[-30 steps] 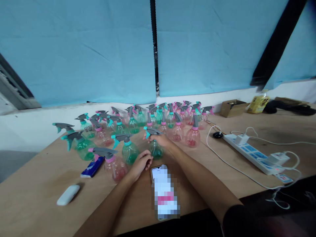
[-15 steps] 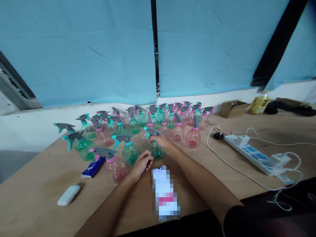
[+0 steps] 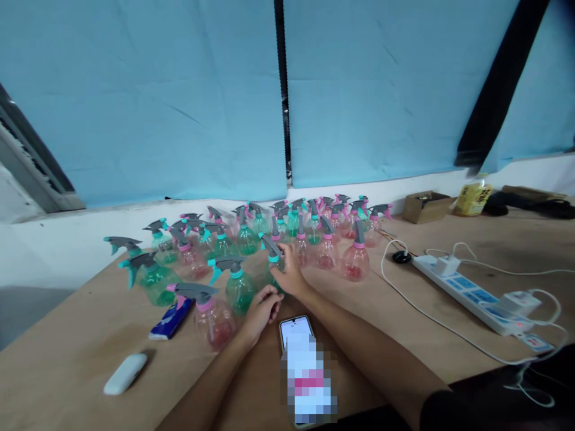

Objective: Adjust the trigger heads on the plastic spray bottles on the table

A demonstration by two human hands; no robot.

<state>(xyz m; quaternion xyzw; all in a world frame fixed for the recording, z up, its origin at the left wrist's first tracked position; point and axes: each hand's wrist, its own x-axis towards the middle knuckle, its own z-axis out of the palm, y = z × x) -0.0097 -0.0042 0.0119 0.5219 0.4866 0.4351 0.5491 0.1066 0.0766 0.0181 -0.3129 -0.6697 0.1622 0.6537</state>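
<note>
Green and see-through, the spray bottle (image 3: 274,263) is sitting within the right grip (image 3: 291,273), whose fingers are clamping around its side; the left grip (image 3: 262,310) is resting half-curled just beside, any hold being unclear.

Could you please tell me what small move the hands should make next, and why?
Perhaps bring the left hand over to steady the green spray bottle: the right hand is around its side, while the left hand is loosely curled close by and visibly holds nothing.
</note>
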